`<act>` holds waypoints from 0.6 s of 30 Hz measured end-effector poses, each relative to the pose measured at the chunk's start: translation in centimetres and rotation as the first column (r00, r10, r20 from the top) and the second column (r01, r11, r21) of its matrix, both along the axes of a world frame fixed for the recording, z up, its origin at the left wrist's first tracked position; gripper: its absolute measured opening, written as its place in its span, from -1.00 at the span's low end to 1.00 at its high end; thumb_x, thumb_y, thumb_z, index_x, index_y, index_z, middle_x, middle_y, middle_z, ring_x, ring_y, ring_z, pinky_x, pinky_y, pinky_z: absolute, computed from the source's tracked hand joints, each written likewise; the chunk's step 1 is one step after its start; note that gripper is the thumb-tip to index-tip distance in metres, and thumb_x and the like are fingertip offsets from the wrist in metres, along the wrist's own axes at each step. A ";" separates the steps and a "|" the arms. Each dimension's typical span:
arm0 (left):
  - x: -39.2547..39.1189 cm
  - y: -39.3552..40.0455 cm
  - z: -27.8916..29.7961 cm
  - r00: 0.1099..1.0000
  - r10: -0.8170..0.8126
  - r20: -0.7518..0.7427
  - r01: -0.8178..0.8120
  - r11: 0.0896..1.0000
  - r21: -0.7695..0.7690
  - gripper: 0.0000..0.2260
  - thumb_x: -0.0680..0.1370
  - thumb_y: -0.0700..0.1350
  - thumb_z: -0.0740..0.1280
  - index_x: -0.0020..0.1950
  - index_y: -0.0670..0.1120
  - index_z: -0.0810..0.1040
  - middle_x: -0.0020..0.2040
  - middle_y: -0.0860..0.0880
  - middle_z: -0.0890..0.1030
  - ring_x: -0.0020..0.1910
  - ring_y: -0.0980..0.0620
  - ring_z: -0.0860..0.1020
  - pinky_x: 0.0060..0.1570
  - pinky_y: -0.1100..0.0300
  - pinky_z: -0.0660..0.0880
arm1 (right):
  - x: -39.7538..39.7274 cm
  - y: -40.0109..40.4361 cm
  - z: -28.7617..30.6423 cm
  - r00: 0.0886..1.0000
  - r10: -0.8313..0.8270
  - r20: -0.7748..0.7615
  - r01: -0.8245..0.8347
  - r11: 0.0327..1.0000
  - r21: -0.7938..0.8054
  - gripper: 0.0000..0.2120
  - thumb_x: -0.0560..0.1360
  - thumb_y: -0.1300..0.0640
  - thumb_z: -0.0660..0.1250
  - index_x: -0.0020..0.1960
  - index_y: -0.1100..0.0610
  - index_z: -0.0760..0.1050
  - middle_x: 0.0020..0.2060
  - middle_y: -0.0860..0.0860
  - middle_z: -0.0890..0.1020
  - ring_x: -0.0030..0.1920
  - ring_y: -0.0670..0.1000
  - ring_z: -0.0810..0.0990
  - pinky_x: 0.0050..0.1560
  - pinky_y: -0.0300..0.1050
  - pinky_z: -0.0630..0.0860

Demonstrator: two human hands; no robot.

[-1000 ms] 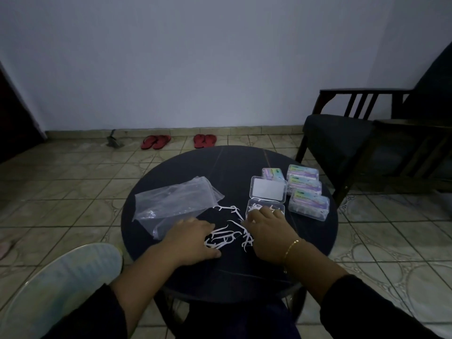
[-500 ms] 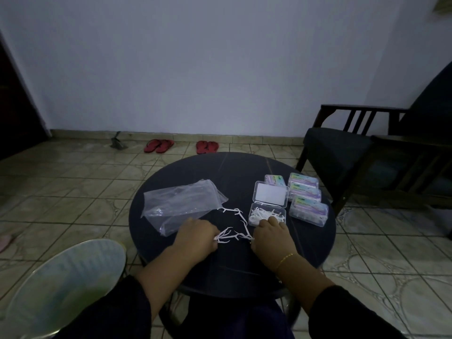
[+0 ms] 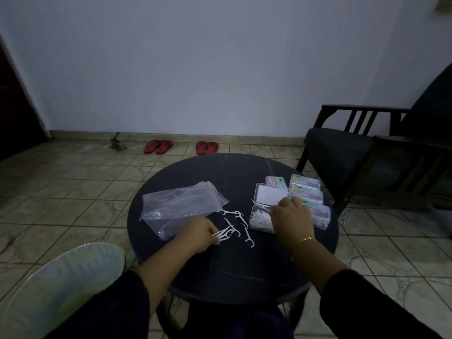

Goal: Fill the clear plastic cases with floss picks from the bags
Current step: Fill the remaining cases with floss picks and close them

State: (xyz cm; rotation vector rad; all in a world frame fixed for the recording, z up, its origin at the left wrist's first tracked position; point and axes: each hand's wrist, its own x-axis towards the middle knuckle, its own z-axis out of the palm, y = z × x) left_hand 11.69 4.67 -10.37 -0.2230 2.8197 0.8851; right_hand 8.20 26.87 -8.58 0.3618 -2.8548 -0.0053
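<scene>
An open clear plastic case (image 3: pixel 261 221) lies on the round dark table (image 3: pixel 220 174), with white floss picks in its tray and its lid (image 3: pixel 272 195) flipped back. My right hand (image 3: pixel 292 220) hovers over the case's right side, fingers curled at the tray's edge; what they hold is hidden. My left hand (image 3: pixel 199 232) pinches a few floss picks (image 3: pixel 223 234) near the table's front. Several loose picks (image 3: pixel 241 220) lie between the two hands. Two clear bags (image 3: pixel 181 204) lie flat at the left.
Several closed, labelled cases (image 3: pixel 305 189) are stacked right of the open one. A dark wooden armchair (image 3: pixel 362 155) stands at the right. Red slippers (image 3: pixel 158 146) lie by the far wall. A pale round object (image 3: pixel 61 285) sits low at the left.
My right hand has moved from the loose picks up to the open case. My left hand has gathered a few picks in its fingertips. The loose pile has thinned.
</scene>
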 end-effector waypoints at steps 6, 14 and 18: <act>-0.8 0.5 0.3 0.996 -0.008 -0.087 0.007 1.000 -0.011 -0.95 0.50 -0.04 0.41 -0.11 0.03 0.66 -0.19 0.03 0.66 -0.15 0.06 0.61 -0.03 0.12 0.55 | -0.6 0.8 -2.4 0.998 -0.048 0.050 0.056 0.985 -0.163 -0.64 0.59 -0.10 0.11 0.32 0.00 0.41 0.29 0.00 0.41 0.30 0.05 0.31 0.29 -0.01 0.27; -3.7 4.5 2.2 0.896 -0.178 -0.406 0.143 0.983 -0.115 -0.83 0.53 0.00 0.35 0.09 0.09 0.66 -0.02 0.07 0.66 0.00 0.08 0.57 0.13 0.08 0.42 | 0.2 1.8 -5.1 0.984 -0.180 -0.002 0.145 0.797 -0.587 -0.63 0.57 -0.02 0.21 0.35 0.01 0.41 0.30 0.03 0.43 0.29 0.07 0.29 0.20 0.01 0.24; -5.8 7.7 1.3 0.871 -0.294 -0.394 0.230 0.952 -0.203 -0.76 0.55 0.00 0.33 0.19 0.05 0.62 0.11 0.01 0.63 0.13 -0.01 0.50 0.20 0.00 0.37 | 0.0 1.8 -5.2 0.986 -0.167 0.006 0.135 0.774 -0.618 -0.64 0.57 -0.01 0.20 0.35 0.02 0.40 0.30 0.02 0.43 0.30 0.05 0.28 0.21 0.00 0.23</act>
